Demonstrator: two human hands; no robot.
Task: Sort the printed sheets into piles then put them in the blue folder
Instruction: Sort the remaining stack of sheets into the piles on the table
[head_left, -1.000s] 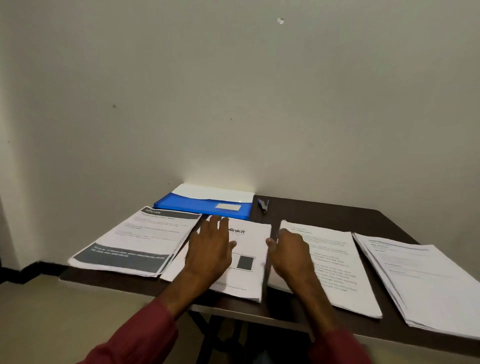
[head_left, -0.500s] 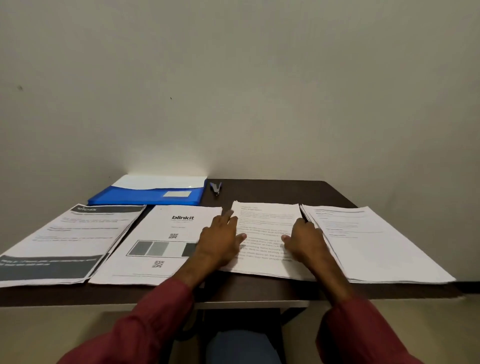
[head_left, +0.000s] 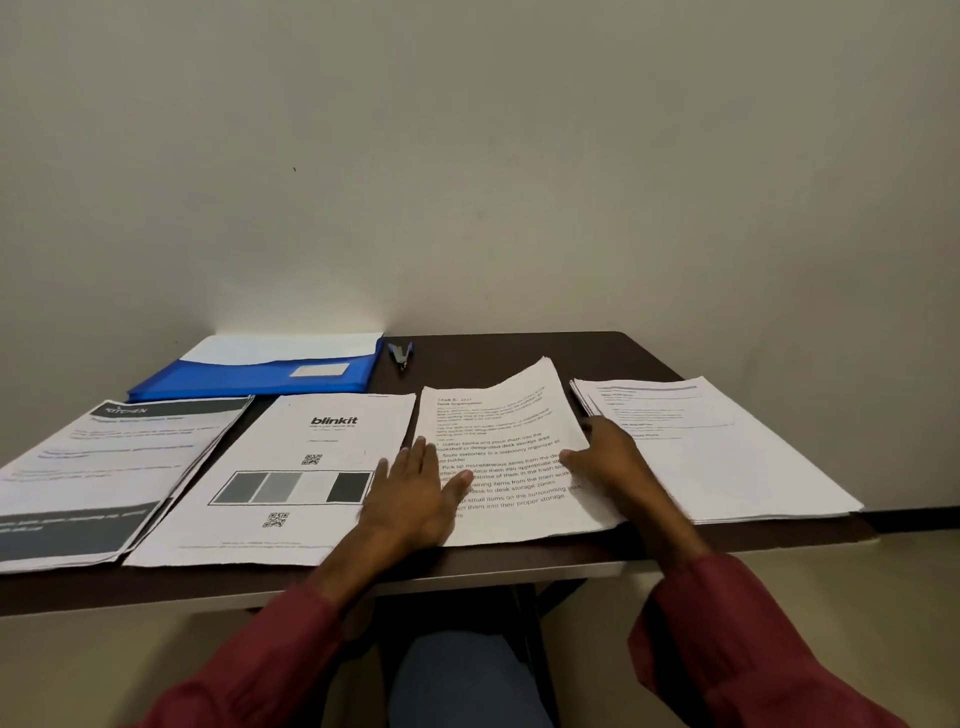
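The printed sheets lie in four piles side by side along the near part of the bench (head_left: 545, 347). The third pile (head_left: 498, 421) (the one with plain lines of text) is between both hands. The left hand (head_left: 415, 493) lies flat on its left edge with straight fingers, holding nothing and partly covering the blinkit pile (head_left: 311, 441) beside it. The right hand (head_left: 613, 462) grips its right edge, with the thumb on top and the fingers curled behind, and the far right corner is raised. The kitchen pile (head_left: 114, 457) is far left and the last pile (head_left: 717, 447) is far right. The blue folder (head_left: 249, 380) lies at the far left by the wall, and a small blue tool (head_left: 401, 353) is just right of it.
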